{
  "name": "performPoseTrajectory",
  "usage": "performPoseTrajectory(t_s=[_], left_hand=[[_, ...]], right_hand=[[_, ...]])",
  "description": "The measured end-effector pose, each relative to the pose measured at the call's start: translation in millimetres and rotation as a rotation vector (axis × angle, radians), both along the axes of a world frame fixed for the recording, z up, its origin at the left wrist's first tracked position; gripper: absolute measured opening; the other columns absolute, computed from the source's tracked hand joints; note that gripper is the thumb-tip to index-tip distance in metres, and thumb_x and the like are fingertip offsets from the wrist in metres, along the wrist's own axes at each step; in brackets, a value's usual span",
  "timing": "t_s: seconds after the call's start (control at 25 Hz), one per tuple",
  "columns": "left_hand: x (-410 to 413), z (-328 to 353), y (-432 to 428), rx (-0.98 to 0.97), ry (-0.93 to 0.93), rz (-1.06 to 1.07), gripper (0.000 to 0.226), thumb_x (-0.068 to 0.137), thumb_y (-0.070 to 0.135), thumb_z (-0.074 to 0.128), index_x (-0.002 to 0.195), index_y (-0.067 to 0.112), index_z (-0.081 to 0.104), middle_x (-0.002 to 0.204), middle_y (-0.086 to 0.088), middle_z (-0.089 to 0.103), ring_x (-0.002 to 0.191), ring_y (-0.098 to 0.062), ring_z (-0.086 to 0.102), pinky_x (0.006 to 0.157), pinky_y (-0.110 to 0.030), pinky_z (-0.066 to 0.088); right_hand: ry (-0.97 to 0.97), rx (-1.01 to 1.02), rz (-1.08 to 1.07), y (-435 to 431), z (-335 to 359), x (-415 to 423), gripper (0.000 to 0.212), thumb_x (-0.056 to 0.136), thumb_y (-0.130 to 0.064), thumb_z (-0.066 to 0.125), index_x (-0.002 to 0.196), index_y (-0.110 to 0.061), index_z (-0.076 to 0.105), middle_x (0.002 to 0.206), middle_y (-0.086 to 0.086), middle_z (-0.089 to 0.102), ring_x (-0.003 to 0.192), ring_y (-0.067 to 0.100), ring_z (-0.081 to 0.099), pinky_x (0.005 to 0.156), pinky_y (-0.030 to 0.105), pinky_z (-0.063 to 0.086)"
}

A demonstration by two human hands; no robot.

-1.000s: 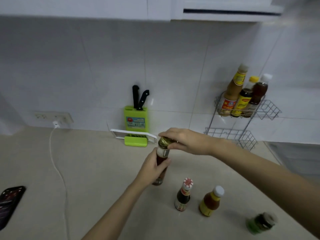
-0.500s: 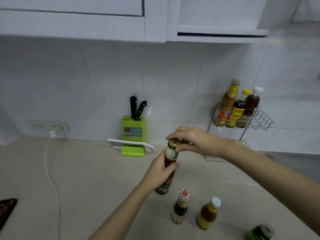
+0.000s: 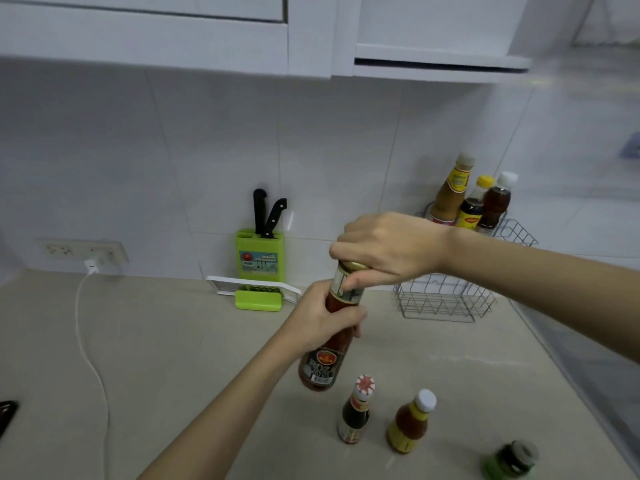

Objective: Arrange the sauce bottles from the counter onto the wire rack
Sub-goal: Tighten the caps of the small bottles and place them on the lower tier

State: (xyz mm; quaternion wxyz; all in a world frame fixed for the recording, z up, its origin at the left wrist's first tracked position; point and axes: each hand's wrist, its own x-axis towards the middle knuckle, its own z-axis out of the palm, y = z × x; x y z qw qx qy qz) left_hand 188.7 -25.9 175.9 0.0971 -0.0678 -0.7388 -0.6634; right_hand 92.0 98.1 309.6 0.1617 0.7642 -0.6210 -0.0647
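The red sauce bottle point(image 3: 330, 336) has risen off the counter point(image 3: 180, 358), left hand point(image 3: 322, 317) wrapping its neck, right hand point(image 3: 388, 249) clasping its cap.

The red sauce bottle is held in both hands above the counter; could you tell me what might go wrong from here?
1. The red sauce bottle hangs tilted over the dark bottle and the white-capped bottle; a slip could topple them.
2. The wire rack already holds three bottles crowded on its upper shelf, so adding one there may knock them.
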Motion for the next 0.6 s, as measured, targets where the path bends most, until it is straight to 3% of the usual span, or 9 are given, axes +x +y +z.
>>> performPoseTrajectory(t_s=[0.12, 0.24, 0.32, 0.4, 0.52, 0.6], left_hand=[[-0.6, 14.3, -1.5, -0.010, 0.004, 0.045, 0.011, 0.073, 0.022, 0.068, 0.065, 0.020, 0.060, 0.056, -0.007, 0.068, 0.052, -0.023, 0.066, 0.054, -0.029, 0.054], [-5.0, 16.6, 2.3, -0.107, -0.007, 0.298, 0.011, 0.066, 0.029, 0.066, 0.062, 0.024, 0.057, 0.056, -0.009, 0.070, 0.051, -0.020, 0.068, 0.053, -0.032, 0.054], [-7.6, 13.9, 10.6, -0.143, -0.029, 0.442, 0.016, 0.063, 0.034, 0.064, 0.064, 0.020, 0.057, 0.057, -0.008, 0.070, 0.052, -0.020, 0.068, 0.054, -0.035, 0.056], [-8.4, 12.1, 15.1, -0.142, -0.050, 0.467, 0.020, 0.063, 0.033, 0.064, 0.065, 0.014, 0.058, 0.057, -0.009, 0.070, 0.052, -0.021, 0.068, 0.054, -0.036, 0.056], [-8.5, 24.8, 6.0, 0.026, -0.066, 0.122, 0.013, 0.068, 0.019, 0.064, 0.059, 0.013, 0.058, 0.056, -0.014, 0.067, 0.050, -0.026, 0.063, 0.056, -0.033, 0.053], [-7.7, 37.7, -0.7, 0.160, -0.072, -0.223, 0.011, 0.073, 0.012, 0.062, 0.064, 0.008, 0.058, 0.059, -0.015, 0.063, 0.052, -0.028, 0.062, 0.057, -0.030, 0.052]], right_hand=[[0.010, -0.087, -0.084, -6.4, 3.7, 5.3, 0.053, 0.097, -0.050, 0.019, 0.083, -0.009, 0.050, 0.069, 0.008, 0.061, 0.061, 0.030, 0.054, 0.054, 0.037, 0.040], [0.068, -0.206, -0.418, -8.8, -4.0, 12.3, 0.044, 0.097, -0.045, 0.016, 0.079, -0.015, 0.042, 0.058, 0.005, 0.055, 0.055, 0.032, 0.056, 0.046, 0.032, 0.034], [0.134, -0.203, -0.545, -13.8, -11.7, 12.4, 0.034, 0.100, -0.039, 0.023, 0.084, -0.016, 0.043, 0.055, 0.001, 0.043, 0.053, 0.033, 0.052, 0.044, 0.032, 0.036], [0.198, -0.123, -0.586, -19.4, -12.8, 10.4, 0.031, 0.100, -0.036, 0.027, 0.095, -0.014, 0.047, 0.061, 0.003, 0.047, 0.054, 0.031, 0.047, 0.042, 0.030, 0.031], [-0.113, -0.120, -0.519, -11.1, 5.1, 5.9, 0.056, 0.095, -0.059, 0.023, 0.078, -0.014, 0.052, 0.062, 0.004, 0.053, 0.058, 0.024, 0.048, 0.047, 0.030, 0.026], [-0.217, -0.086, -0.377, -4.3, 20.6, 8.7, 0.053, 0.094, -0.059, 0.024, 0.086, -0.016, 0.053, 0.073, 0.002, 0.059, 0.064, 0.021, 0.051, 0.055, 0.030, 0.032]])
